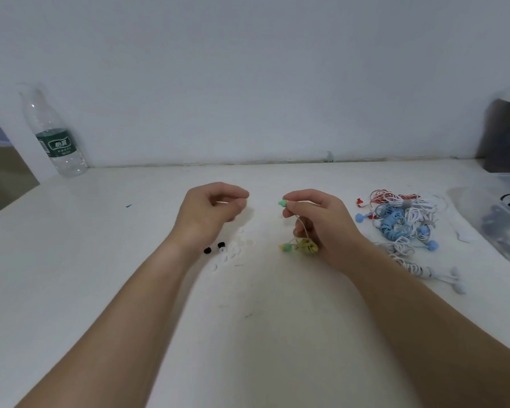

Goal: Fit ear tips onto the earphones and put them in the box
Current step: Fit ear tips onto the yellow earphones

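The green earbud (pixel 282 203) is pinched in the right hand (pixel 318 222), above the table (pixel 248 319), where its yellow cord (pixel 305 245) lies bundled. The left hand (pixel 209 210) curls thumb to forefinger; whether it holds anything I cannot tell. Loose tips (pixel 233 251) lie beneath it. The box (pixel 507 231) sits far right.

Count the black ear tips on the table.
2. One black ear tip lies by the left hand, at its wrist; the other sits next to it, by the white ear tips. The hand may hide more.
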The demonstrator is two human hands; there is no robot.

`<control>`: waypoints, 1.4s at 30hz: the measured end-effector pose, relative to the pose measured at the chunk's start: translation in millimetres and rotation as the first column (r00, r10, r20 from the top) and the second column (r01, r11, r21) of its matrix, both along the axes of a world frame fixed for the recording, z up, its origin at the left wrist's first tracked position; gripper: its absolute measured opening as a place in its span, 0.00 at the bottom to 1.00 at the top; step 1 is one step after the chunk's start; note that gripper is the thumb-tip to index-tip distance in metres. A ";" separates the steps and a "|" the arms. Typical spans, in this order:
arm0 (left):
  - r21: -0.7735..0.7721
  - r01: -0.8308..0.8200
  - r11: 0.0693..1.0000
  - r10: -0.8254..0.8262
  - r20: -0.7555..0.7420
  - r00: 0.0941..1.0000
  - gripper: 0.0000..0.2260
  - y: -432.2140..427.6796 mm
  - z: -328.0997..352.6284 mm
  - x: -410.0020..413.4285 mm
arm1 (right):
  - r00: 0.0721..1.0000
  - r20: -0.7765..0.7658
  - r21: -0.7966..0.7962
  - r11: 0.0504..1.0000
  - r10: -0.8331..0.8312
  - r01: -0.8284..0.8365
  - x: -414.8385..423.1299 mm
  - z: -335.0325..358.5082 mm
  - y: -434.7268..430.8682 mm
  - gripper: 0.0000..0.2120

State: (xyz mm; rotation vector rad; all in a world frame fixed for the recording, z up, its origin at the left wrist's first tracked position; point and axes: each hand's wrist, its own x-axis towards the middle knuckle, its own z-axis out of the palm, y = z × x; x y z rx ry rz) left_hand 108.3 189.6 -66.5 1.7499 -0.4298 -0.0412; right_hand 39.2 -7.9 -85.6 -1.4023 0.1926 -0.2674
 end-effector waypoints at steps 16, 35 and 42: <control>-0.501 0.130 0.855 -0.328 -0.331 0.885 0.09 -21.3 0.4 -18.8 | 0.988 0.133 -0.040 0.996 0.079 -0.074 -15.4 11.6 9.2 0.05; -0.440 0.206 0.874 -0.351 -0.280 0.894 0.07 -19.8 -0.8 -18.7 | 0.991 0.109 -0.080 0.995 0.074 -0.066 -13.6 8.8 3.2 0.03; -0.444 0.206 0.872 -0.354 -0.283 0.892 0.06 -21.3 -1.5 -19.3 | 0.988 0.083 -0.075 0.990 0.129 -0.123 -16.1 10.6 1.3 0.04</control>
